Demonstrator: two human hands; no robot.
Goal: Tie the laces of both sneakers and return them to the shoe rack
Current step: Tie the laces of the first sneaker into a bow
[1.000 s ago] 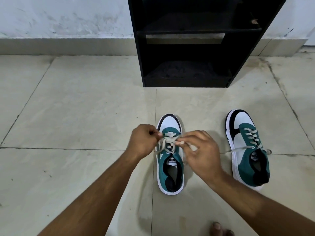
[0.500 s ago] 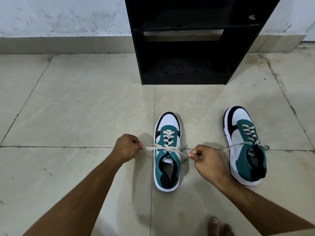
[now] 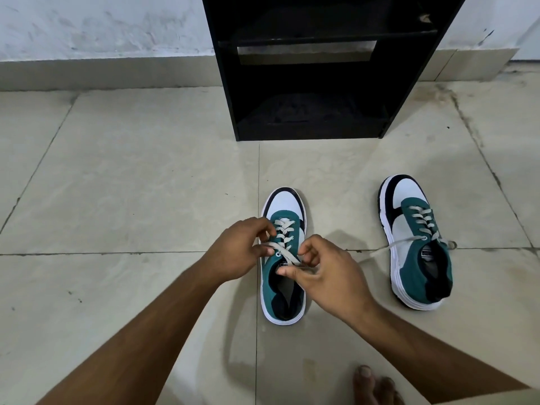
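two teal, white and black canvas sneakers on the beige tiled floor [image 3: 117,176], toes toward the black wooden shoe rack [image 3: 309,112] by the wall. near sneaker [image 3: 283,287] straight ahead, between both hands; far sneaker [image 3: 415,252] well off to the right, its pale flat lace [image 3: 388,247] loose and trailing leftward over the tile. left hand [image 3: 236,252] just beside the near sneaker's left edge, fingers curled, pinching one end of the off-white lace [image 3: 285,252] above the eyelets. right hand [image 3: 330,276] over the shoe's tongue, thumb and fingertips pinched on the other end, remaining fingers loosely bent. lace strand slanting between the two hands across the tongue. bare toes [image 3: 374,384] at the bottom edge.
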